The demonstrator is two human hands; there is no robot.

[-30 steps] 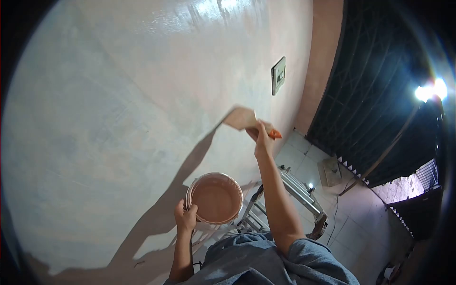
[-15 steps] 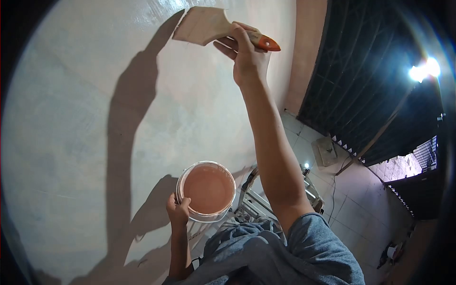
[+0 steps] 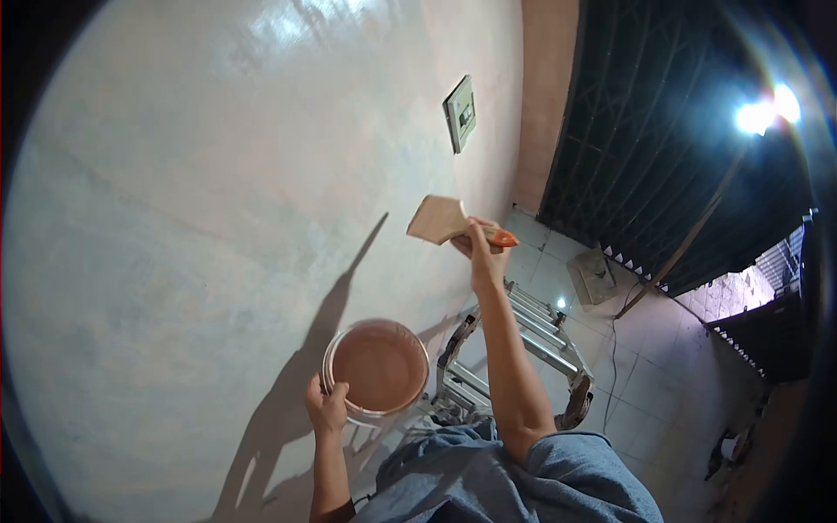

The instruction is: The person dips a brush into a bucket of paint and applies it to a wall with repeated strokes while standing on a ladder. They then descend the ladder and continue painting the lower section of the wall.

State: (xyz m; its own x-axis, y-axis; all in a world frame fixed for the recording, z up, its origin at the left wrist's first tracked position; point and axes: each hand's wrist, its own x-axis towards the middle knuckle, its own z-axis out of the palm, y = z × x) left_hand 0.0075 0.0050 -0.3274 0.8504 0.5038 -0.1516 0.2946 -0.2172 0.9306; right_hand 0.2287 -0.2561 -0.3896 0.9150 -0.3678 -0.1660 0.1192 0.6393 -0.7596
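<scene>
My right hand (image 3: 481, 250) is closed round the handle of a wide paintbrush (image 3: 438, 220). The brush has an orange handle end, and its paint-coated head points left, held away from the wall (image 3: 261, 209). Lower down, my left hand (image 3: 327, 404) grips the rim of a round bucket (image 3: 421, 353), thumb over the inside edge. Pinkish-brown paint (image 3: 380, 366) lies in the bucket. The wall beside both hands is coated in uneven pale pink and grey-green, with a wet shine near the top.
A metal ladder (image 3: 545, 349) stands just below and to the right of my body. On the wall is a switch plate (image 3: 460, 115). A dark folding gate (image 3: 645, 131), a bright lamp (image 3: 767, 113) on a wooden pole (image 3: 689, 248), and a cable (image 3: 613, 375) on the tiled floor are at right.
My right hand has brought the paintbrush down from the upper wall, closer to the bucket. The switch plate and more of the ladder now show. My left hand still holds the bucket.
</scene>
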